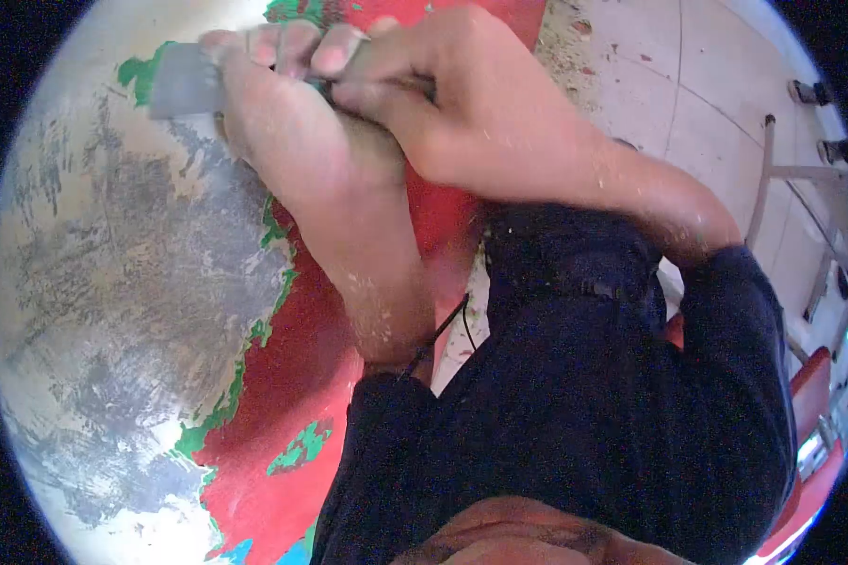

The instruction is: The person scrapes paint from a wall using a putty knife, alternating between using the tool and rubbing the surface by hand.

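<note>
A wide curved surface (113, 311) fills the left side, scraped to grey and white, with red paint (283, 414) and ragged green edges along its right part. My left hand (297, 127) is wrapped round a flat grey scraper blade (184, 82), which lies against the surface near a green patch at the top. Right beside it, my right hand (424, 85) is closed, its fingers pressed close to the left fingers. What the right fingers grip is hidden and blurred.
Paint flakes (575, 56) lie on the tiled floor (697, 85) at the upper right. A metal frame (801, 173) stands on the floor at the far right, with red objects (820, 395) below it.
</note>
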A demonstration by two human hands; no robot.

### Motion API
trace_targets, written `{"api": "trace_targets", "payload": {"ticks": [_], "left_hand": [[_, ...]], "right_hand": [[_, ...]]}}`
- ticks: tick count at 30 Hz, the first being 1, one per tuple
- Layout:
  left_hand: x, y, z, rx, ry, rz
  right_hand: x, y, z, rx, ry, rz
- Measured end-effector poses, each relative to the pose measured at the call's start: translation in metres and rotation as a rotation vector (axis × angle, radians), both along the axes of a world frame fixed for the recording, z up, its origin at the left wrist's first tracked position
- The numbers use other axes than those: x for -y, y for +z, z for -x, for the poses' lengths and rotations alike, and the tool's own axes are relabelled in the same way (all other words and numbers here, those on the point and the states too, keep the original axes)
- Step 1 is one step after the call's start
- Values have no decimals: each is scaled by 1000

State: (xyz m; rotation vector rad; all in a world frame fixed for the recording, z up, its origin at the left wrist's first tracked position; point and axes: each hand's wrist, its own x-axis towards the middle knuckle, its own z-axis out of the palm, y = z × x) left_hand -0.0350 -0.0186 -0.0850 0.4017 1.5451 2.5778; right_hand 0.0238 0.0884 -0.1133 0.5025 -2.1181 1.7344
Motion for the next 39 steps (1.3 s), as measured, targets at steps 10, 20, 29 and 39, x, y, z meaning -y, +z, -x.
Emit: {"api": "trace_targets", "payload": {"ticks": [10, 20, 29, 39], "left_hand": [[1, 7, -34, -342, 186, 539], [27, 36, -56, -1428, 958, 1111], [31, -55, -42, -1412, 181, 1391], [42, -7, -42, -1306, 1527, 1508]], "right_hand": [[32, -1, 13, -271, -71, 200], [-75, 20, -79, 6, -373, 867], [-98, -51, -101, 290, -344, 753], [-111, -92, -107, 378, -286, 722]]}}
